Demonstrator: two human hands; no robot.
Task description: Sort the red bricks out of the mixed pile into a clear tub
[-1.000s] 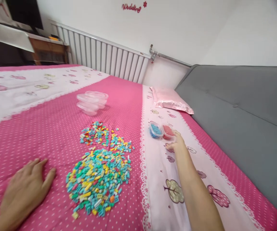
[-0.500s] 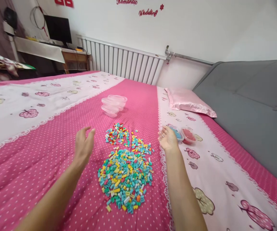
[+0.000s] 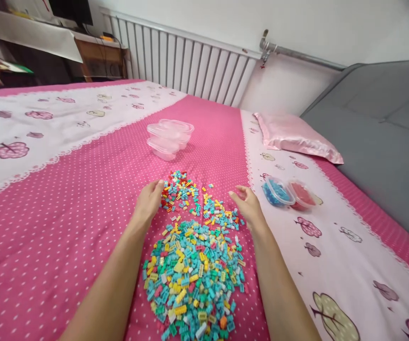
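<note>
A heap of several small plastic bricks [image 3: 195,265] in teal, yellow, red and white lies on a pink dotted bedsheet [image 3: 65,222]. My left hand [image 3: 149,201] rests at the heap's far left edge, fingers loosely curved and touching the bricks, holding nothing. My right hand [image 3: 247,205] hovers at the far right edge, fingers apart and empty. To the right of it stand a tub of blue bricks [image 3: 277,192] and a tub of red bricks [image 3: 302,195], side by side.
A stack of empty clear tubs [image 3: 168,137] sits beyond the heap. A pink satin pillow [image 3: 295,137] lies against a grey padded headboard [image 3: 378,147] at the right. A white radiator [image 3: 186,61] lines the far wall, with a desk [image 3: 94,52] at the left.
My right hand has drawn back from the two filled tubs to the heap. My left hand has lifted off the sheet and come in to the heap's other side.
</note>
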